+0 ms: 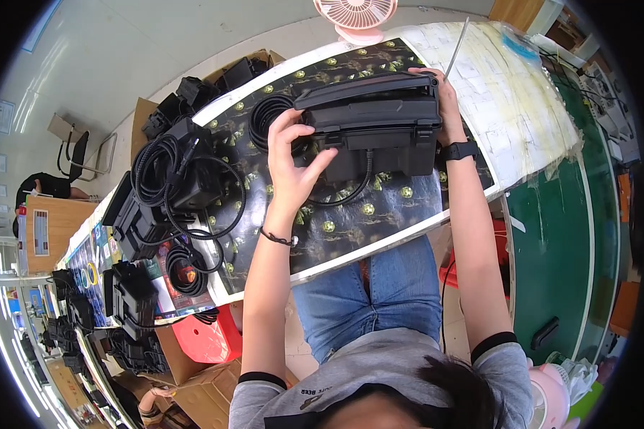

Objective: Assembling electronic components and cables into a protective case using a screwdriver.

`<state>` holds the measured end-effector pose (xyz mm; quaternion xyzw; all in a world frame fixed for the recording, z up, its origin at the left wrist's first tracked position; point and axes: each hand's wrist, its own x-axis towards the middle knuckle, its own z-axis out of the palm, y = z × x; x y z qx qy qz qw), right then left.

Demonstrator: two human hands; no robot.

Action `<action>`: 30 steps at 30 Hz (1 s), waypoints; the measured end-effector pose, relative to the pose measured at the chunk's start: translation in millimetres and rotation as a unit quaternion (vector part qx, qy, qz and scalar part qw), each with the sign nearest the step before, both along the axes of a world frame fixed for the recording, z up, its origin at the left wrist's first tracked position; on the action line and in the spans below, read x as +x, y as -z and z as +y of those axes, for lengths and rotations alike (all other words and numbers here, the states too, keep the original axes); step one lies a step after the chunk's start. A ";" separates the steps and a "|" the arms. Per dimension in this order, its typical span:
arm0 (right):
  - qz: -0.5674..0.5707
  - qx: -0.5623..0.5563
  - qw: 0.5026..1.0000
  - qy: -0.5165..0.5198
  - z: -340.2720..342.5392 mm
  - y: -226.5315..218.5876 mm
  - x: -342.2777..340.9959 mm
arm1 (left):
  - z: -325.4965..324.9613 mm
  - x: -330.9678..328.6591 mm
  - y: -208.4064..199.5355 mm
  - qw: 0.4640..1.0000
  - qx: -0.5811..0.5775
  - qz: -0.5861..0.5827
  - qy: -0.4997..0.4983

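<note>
- Black plastic case on dark patterned table, held at both ends.
- Left hand: fingers wrapped on left end.
- Right hand: grips far right corner, fingers mostly hidden.
- Coiled cable just left.

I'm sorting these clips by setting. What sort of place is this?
Probably a small assembly or packing workshop: a long workbench, many identical black units with coiled cables, and cardboard boxes.

There are two hands, the left hand and the right hand, on one black case. On the table I count three coiled black cables: one, another, a third. One pink fan stands at the far edge
</note>
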<state>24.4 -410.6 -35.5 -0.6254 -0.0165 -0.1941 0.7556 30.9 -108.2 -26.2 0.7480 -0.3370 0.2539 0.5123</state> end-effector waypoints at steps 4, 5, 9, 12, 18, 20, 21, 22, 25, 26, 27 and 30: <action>-0.006 -0.009 1.000 -0.003 -1.0 0.7 1.5 | -0.4 4.1 2.2 0.999 -0.019 -0.022 0.034; -0.007 -0.005 1.000 -0.001 -1.1 0.9 1.5 | -0.2 3.9 2.3 0.999 -0.009 -0.021 0.035; -0.001 0.003 1.000 -0.007 -0.9 1.4 1.2 | -0.3 -0.3 2.5 0.999 0.017 -0.022 0.035; 0.001 0.013 1.000 -0.003 0.0 0.9 0.9 | -3.3 -0.7 3.8 0.999 0.009 -0.031 0.040; -0.004 0.012 1.000 -0.003 1.1 -1.6 -0.8 | -2.6 -0.8 4.9 0.996 0.048 -0.062 0.042; -0.003 0.011 1.000 -0.005 0.9 -1.9 -0.9 | -4.5 -1.9 5.2 0.998 0.009 -0.032 0.057; -0.002 0.011 1.000 -0.006 0.7 -1.9 -0.8 | -5.4 -2.3 5.0 0.997 -0.025 -0.006 0.069; -0.002 0.011 1.000 -0.008 0.5 -1.7 -0.7 | -6.3 -2.4 4.7 0.994 -0.060 0.020 0.084; 0.000 0.012 1.000 -0.005 0.0 -0.2 0.3 | -3.4 -3.6 2.1 0.999 0.038 -0.018 0.032; 0.000 0.013 1.000 -0.002 -0.2 0.3 0.5 | -3.0 -3.6 1.4 0.998 0.045 -0.022 0.034; -0.002 0.013 1.000 -0.001 -0.3 0.9 0.7 | -2.9 -3.5 0.9 0.998 0.049 -0.025 0.033; -0.003 0.013 1.000 -0.001 -0.6 1.7 1.3 | -4.6 -4.2 0.2 0.999 0.020 -0.007 0.043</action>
